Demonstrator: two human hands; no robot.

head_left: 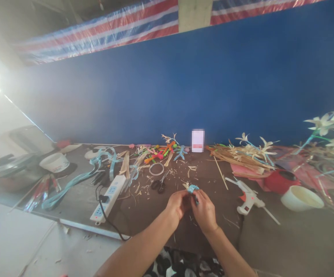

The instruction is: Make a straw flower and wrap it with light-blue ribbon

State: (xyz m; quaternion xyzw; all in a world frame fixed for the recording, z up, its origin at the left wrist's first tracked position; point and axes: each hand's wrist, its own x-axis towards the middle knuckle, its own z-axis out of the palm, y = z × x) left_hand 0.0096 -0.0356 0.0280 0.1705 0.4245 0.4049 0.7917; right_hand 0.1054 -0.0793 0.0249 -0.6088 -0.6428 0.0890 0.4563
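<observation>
My left hand and my right hand meet above the dark table, fingers closed together. Between the fingertips shows a light blue ribbon, with a pale, dry husk-like tip at its upper left. The rest of this small piece is hidden by the fingers. Black-handled scissors lie open-bladed beyond my left hand, near a roll of clear tape. To the right of my right hand rests a white hot glue gun with a glue stick out of its back.
A power strip with a black cord lies left. A long blue ribbon trails near a white bowl. Colourful craft pieces and husk flowers line the back. At right stands a cream cup; scraps litter the middle.
</observation>
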